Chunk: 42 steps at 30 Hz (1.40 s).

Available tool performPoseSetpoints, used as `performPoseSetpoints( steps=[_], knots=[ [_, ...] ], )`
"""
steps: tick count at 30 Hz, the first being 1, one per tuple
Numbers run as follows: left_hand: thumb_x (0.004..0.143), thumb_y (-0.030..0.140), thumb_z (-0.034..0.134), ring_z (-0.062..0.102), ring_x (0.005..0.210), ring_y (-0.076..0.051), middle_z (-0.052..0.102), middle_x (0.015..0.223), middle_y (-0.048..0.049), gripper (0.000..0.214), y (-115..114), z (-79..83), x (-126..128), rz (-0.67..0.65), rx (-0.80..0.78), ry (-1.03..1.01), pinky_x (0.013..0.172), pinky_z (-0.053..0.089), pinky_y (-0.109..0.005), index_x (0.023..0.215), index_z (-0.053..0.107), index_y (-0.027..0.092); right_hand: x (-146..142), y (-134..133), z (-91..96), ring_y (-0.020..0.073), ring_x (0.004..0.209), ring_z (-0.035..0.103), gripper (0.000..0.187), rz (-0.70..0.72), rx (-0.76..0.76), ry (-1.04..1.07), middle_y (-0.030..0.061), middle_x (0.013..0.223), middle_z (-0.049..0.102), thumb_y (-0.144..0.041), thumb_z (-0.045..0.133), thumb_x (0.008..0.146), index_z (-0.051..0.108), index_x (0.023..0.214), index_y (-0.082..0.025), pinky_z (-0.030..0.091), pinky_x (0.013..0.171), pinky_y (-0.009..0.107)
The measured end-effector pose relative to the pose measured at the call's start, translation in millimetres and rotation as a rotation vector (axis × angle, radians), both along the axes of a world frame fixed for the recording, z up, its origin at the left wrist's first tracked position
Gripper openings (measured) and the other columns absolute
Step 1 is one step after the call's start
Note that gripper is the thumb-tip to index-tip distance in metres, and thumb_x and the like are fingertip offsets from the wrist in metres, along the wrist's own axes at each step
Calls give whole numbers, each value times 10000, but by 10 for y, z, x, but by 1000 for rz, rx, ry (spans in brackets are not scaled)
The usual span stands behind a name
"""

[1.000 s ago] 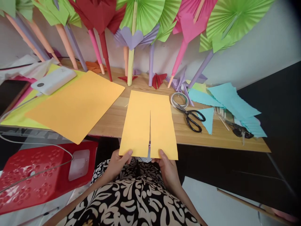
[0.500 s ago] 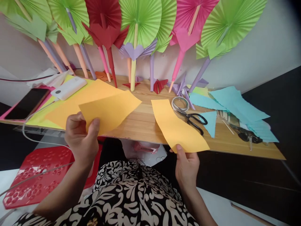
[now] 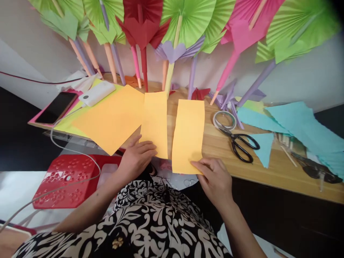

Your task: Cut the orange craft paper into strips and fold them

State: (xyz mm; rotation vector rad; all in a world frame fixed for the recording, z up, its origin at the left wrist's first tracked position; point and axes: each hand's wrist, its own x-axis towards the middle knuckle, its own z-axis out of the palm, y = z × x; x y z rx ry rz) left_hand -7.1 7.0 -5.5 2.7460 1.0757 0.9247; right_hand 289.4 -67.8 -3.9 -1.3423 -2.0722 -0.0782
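Note:
Two yellow-orange paper strips lie side by side at the table's front edge, a narrow gap between them. My left hand [image 3: 137, 154] rests with stretched fingers on the lower left part of the left paper strip [image 3: 155, 122]; its thumb side points up along the strip's edge. At the lower right corner of the right paper strip [image 3: 188, 134], my right hand [image 3: 215, 176] pinches the paper between thumb and fingers. The lower ends of both strips reach past the table edge. A larger orange sheet [image 3: 111, 116] lies just left of the left strip.
Black-handled scissors [image 3: 243, 145] lie beside a tape roll [image 3: 224, 121] on the wooden table [image 3: 215, 152]. Torn blue paper [image 3: 306, 122] and sunglasses [image 3: 314, 168] are at the right. Leftward are a phone [image 3: 56, 106] and white power bank [image 3: 98, 94]. Paper fans [image 3: 188, 27] stand behind.
Both strips have gone from being held up, curved and apart, to lying flat and nearly parallel. My left hand moved right and its pinch has opened. The view has shifted left.

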Motion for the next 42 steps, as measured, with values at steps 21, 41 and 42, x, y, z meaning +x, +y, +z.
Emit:
performPoseSetpoints(
  steps=[21,41,42],
  knots=[
    [878,251,714,659,1166,-237,757,1179,-30,256,-212,134,178,-25,-73,-128,1150,393,-508,1131,688,281,-158,71,-144,238,969,685,298,-132,-27,113,32,1015,781,-44,564,860,683,1033,-255,506,967,455],
    [961,237,631,583,900,-195,741,938,-28,90,-55,-82,778,-93,-61,-87,810,404,-358,908,700,213,-14,-71,-202,234,1107,692,41,-147,-108,201,37,1077,777,-215,672,932,663,934,-255,447,1098,508],
    [956,243,640,589,914,-197,743,949,-32,72,-61,-88,767,-97,-71,-98,819,410,-360,926,695,209,-16,-70,-209,231,1097,696,42,-151,-104,199,35,1073,779,-216,673,934,668,917,-254,451,1093,505]
  ],
)
